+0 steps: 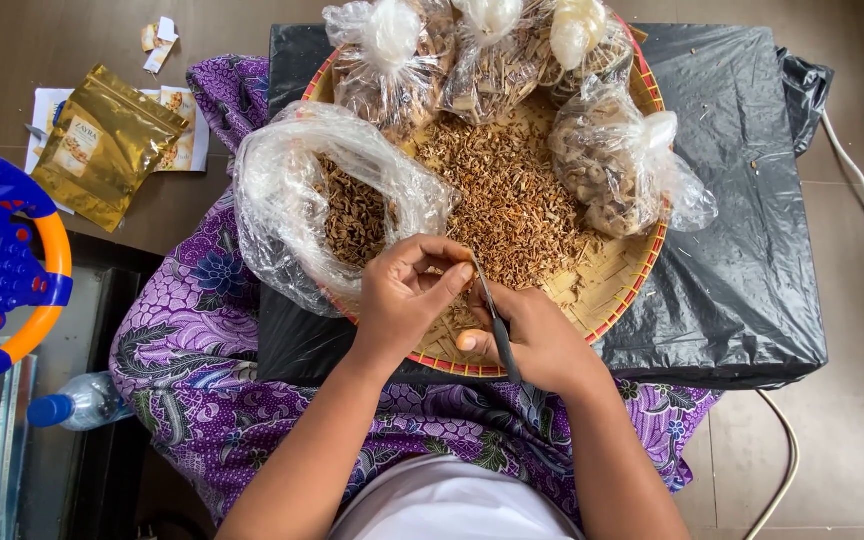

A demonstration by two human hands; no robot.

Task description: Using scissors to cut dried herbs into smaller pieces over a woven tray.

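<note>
Left hand [404, 295], frame centre: fingers being pinched around small dried piece, too tiny to identify. Right hand [537, 340] being clenched around thin dark blade tool [497, 330], tip being pointed up toward pinched piece. Work being done over woven tray [620, 290] on black plastic sheet [742, 200]. Loose heap of dried bits [507, 195] being spread at tray centre. Open plastic bag [302, 200], left of centre, being partly filled. Three tied bags [482, 50] being kept at upper edge, fourth [617, 160] right of heap. Judged: several bags done, much heap left.

Thin dark metal blade [497, 330] tilted over loose brown dried bits [512, 200].
</note>
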